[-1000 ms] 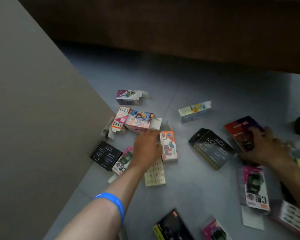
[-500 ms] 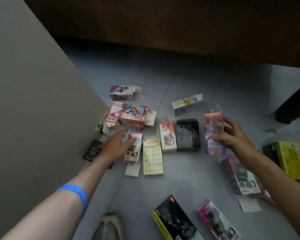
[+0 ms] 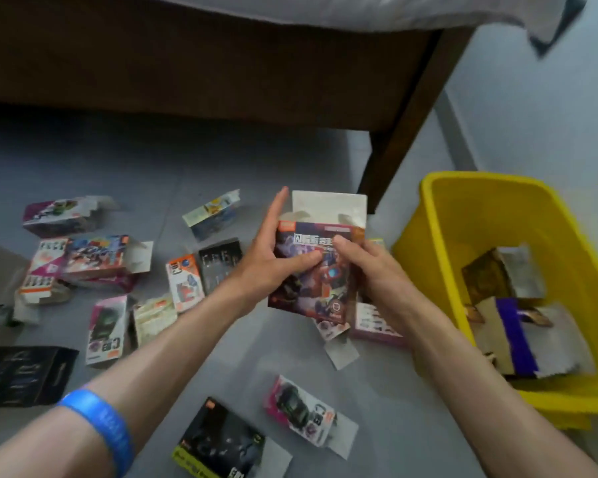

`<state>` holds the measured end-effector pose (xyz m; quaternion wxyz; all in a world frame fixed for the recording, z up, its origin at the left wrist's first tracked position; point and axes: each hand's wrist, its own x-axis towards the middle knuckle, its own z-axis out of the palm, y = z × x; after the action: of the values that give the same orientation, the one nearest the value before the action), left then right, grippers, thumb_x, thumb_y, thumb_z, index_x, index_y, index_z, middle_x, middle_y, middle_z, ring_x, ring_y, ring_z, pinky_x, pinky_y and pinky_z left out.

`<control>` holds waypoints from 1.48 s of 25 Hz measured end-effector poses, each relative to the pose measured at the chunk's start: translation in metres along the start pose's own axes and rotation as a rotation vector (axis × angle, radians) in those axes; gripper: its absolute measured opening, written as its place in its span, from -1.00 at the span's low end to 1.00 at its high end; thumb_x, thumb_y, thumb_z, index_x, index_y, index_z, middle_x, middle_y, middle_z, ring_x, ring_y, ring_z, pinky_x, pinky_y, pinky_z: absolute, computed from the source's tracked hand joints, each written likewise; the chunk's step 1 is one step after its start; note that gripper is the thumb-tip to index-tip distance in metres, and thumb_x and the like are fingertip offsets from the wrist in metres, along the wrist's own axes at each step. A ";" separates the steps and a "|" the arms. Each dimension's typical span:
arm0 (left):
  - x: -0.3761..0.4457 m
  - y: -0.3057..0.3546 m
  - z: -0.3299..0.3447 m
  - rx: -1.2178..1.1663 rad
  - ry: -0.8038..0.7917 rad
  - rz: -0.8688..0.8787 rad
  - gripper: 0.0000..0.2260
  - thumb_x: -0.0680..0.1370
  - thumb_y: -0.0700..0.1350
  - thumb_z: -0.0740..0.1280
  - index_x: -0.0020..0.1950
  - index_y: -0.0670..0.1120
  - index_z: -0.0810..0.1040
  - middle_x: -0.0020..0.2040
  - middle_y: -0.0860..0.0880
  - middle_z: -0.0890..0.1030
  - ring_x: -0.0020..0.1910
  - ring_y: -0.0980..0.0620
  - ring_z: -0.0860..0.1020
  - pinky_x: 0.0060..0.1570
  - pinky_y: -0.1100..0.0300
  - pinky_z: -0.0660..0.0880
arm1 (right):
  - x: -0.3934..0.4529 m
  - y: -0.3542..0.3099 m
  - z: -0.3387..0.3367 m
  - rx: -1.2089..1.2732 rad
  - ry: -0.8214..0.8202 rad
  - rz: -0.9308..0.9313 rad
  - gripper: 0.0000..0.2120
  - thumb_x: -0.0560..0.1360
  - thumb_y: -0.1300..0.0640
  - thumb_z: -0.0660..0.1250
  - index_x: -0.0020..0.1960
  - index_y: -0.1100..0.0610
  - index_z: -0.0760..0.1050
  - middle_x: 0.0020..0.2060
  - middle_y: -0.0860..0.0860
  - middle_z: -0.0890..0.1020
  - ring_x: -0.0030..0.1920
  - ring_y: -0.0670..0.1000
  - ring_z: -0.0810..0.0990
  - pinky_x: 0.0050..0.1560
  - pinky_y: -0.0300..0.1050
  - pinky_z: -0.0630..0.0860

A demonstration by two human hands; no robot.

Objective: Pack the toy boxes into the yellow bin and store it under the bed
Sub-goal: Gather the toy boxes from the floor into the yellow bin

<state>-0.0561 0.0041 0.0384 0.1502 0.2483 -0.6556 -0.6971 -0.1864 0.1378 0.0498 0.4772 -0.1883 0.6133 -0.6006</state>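
Yellow plastic marks the goal: the yellow bin stands on the floor just right of the grip, a few flattened boxes already lying inside.

In the head view, the left hand and right hand together pinch a purple-and-red toy box by its two sides, thumbs pressed on its printed face, its white top flap standing open above the fingers. By my reckoning the packing is at an early stage: many toy boxes lie scattered left of and below the grip, among them a black box and a pink car box. Storing the bin is not yet done.

The grey floor is smooth. The bed frame of dark wood rises beyond the grip, pale bedding hanging over its edge.
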 end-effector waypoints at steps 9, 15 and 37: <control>0.074 0.055 0.155 0.549 -0.152 0.288 -0.58 0.55 -0.09 0.38 0.41 0.03 0.44 0.33 0.03 0.49 0.30 0.07 0.45 0.24 0.12 0.42 | -0.061 -0.077 -0.184 -0.451 1.025 -0.558 -0.45 0.33 -0.05 0.54 0.15 -0.11 0.26 0.05 -0.03 0.59 -0.09 -0.11 0.63 -0.32 -0.31 0.56; 0.059 -0.018 0.107 0.776 0.069 0.156 -0.68 0.52 -0.18 0.35 0.26 0.01 0.56 0.21 0.03 0.60 0.16 0.05 0.53 0.10 0.17 0.43 | -0.027 -0.016 -0.195 -1.155 0.993 -0.121 -0.58 0.49 0.06 0.39 0.28 0.19 0.41 0.23 0.16 0.51 0.20 0.17 0.45 0.12 0.04 0.42; 0.076 -0.041 0.041 0.630 0.180 -0.138 -0.52 0.40 -0.06 0.56 0.23 0.09 0.42 0.08 0.07 0.59 0.01 0.04 0.58 -0.10 0.14 0.56 | -0.045 -0.044 -0.148 -0.491 0.925 -0.519 -0.52 0.30 -0.08 0.47 0.11 -0.17 0.32 0.01 -0.18 0.54 -0.02 -0.11 0.59 -0.26 -0.21 0.57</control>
<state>-0.1369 0.0023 -0.0127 0.0757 0.3872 -0.8044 -0.4442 -0.3002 0.2467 0.0801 -0.0609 -0.1557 0.8129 -0.5578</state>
